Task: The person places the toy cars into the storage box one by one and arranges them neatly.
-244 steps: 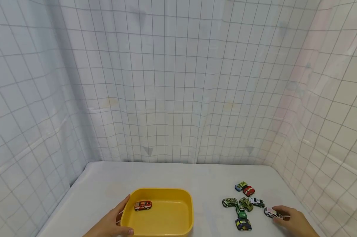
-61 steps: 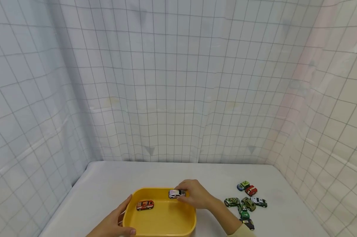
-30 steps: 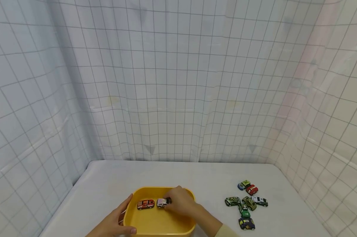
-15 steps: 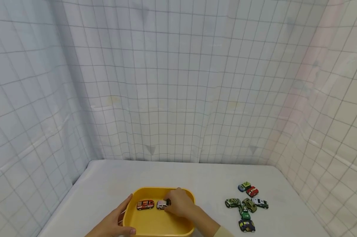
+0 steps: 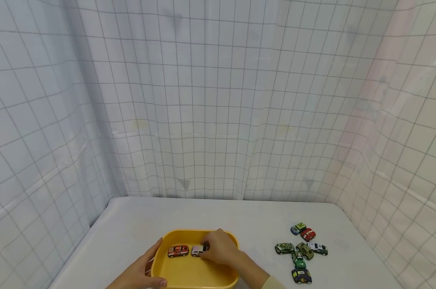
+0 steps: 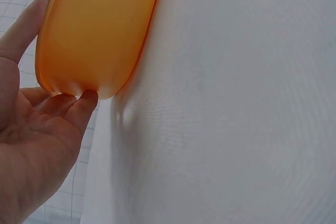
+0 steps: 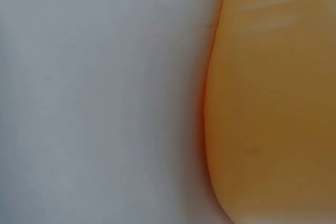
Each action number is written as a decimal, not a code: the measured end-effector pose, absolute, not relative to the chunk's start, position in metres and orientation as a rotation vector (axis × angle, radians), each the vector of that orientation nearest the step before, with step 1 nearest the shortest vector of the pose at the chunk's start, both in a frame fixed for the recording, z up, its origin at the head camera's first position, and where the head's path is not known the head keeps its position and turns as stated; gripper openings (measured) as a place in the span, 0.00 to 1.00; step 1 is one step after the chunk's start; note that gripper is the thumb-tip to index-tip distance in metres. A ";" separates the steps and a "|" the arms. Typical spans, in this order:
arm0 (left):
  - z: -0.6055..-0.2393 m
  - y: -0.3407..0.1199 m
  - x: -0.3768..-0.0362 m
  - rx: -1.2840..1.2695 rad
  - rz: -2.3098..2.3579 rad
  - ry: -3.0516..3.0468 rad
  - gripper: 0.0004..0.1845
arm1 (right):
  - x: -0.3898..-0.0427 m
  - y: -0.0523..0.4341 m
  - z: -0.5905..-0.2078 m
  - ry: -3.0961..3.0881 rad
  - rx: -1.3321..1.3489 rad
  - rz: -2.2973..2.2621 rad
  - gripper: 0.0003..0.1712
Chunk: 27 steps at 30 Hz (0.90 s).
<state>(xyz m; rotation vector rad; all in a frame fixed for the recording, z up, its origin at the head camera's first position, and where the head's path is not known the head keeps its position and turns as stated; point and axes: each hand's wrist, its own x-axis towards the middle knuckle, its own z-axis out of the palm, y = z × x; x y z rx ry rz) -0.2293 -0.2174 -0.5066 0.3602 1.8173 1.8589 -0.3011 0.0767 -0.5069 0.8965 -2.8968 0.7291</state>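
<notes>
Left hand (image 5: 140,275): your fingers grip the yellow tray's (image 5: 174,277) left rim.
Right hand (image 5: 219,251): inside the tray, your fingers pinch the white toy car (image 5: 197,250) beside the red toy car (image 5: 178,251).

Tray (image 5: 232,241) near you, loose cars (image 5: 300,251) off to your right.
Two cars (image 5: 187,251) sit side by side in the tray; your left hand (image 5: 142,273) is at its left edge, your right hand (image 5: 219,251) inside.

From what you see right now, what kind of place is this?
Probably a staged recording booth, not a home: grid-lined white sheets hang as walls around a white-covered table, which bears only a yellow tray and toy cars.
</notes>
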 end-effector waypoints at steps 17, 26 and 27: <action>-0.506 -0.216 -0.230 0.373 1.838 1.864 0.57 | -0.301 0.083 -0.497 -2.847 0.842 1.062 0.17; -0.503 -0.215 -0.228 0.336 1.830 1.885 0.57 | -0.295 0.090 -0.479 -2.849 0.825 1.050 0.17; -0.503 -0.215 -0.228 0.336 1.831 1.884 0.57 | -0.295 0.091 -0.478 -2.851 0.823 1.050 0.17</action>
